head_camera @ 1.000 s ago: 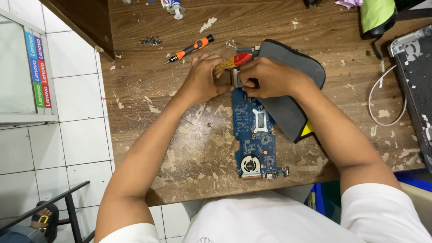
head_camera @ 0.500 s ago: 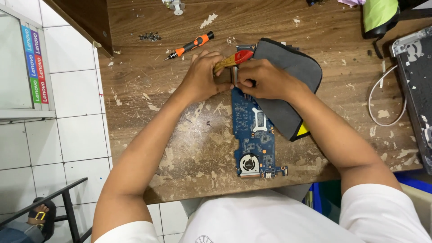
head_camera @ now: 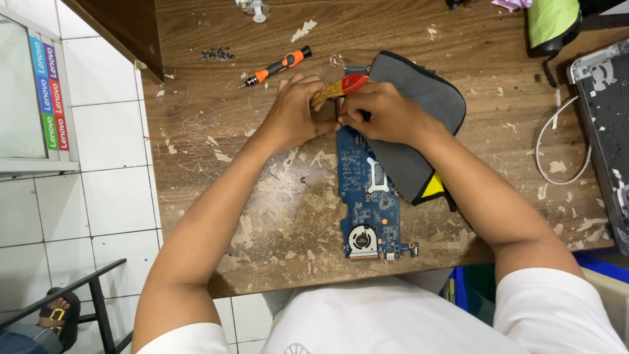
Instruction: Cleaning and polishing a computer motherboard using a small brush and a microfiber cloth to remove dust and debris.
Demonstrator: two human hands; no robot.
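Observation:
A blue laptop motherboard (head_camera: 370,196) with a round fan at its near end lies on the worn wooden table (head_camera: 262,196). My left hand (head_camera: 295,115) and my right hand (head_camera: 386,111) meet over the board's far end. Both are closed around a small brush (head_camera: 341,86) with a tan wooden handle and a red end, which sticks out up and to the right between them. Its head is hidden by my fingers. A grey padded sleeve (head_camera: 419,105) with yellow trim lies under my right wrist, beside the board.
An orange-and-black screwdriver (head_camera: 278,65) and a small heap of screws (head_camera: 218,54) lie beyond my left hand. At the right edge are a white cable (head_camera: 557,151) and an opened laptop body (head_camera: 606,124). A green-and-black pouch (head_camera: 550,23) sits at the far right. White tiled floor lies to the left.
Both hands stay pressed together over the board's far end with the brush. The brush handle has shifted only slightly.

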